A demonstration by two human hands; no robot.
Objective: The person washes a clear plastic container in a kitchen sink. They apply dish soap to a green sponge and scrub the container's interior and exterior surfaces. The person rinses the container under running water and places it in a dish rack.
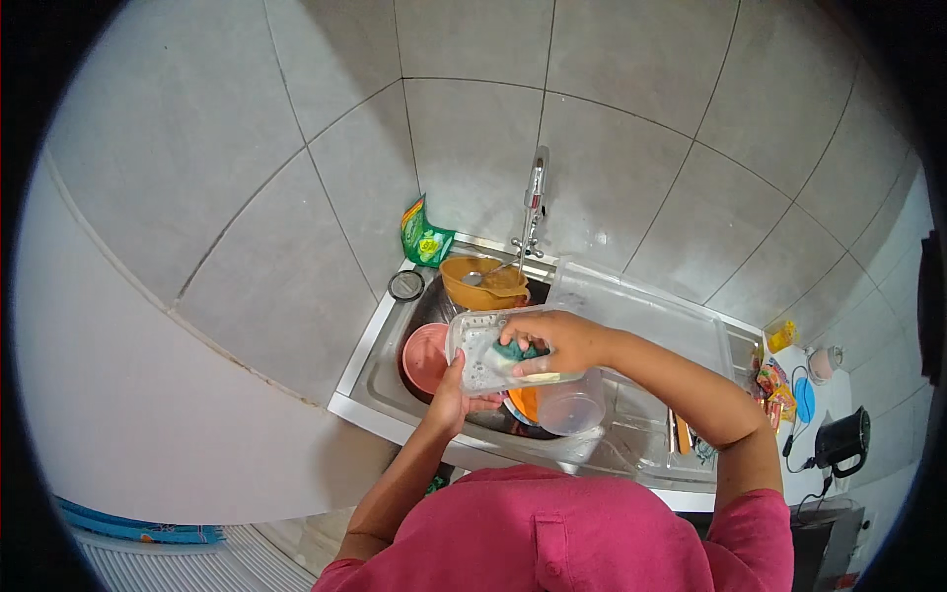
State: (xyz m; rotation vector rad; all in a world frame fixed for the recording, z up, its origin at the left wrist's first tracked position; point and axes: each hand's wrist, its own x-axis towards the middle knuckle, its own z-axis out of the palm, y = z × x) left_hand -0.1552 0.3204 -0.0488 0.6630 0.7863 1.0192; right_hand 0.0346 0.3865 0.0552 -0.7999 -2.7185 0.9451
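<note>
My left hand (451, 399) grips the near left corner of a clear plastic container (477, 374), held tilted over the sink. Inside it, my right hand (558, 344) presses a green and white sponge (510, 355) against the soapy wall. Foam and drops cover the container's bottom. Below it in the basin sit a pink bowl (424, 355) on the left, an orange dish (524, 403) partly hidden, and a clear round plastic tub (573, 407). Behind, a yellow-brown bowl (473, 288) holds a metal utensil under the faucet (534, 196).
A green pouch (427, 240) and a round black-rimmed lid (406, 286) rest at the sink's left corner. A large clear plastic bin (644, 311) covers much of the drainboard. Further right are colourful packets (777, 388) and a black electric kettle (843, 440). Tiled walls rise behind and left.
</note>
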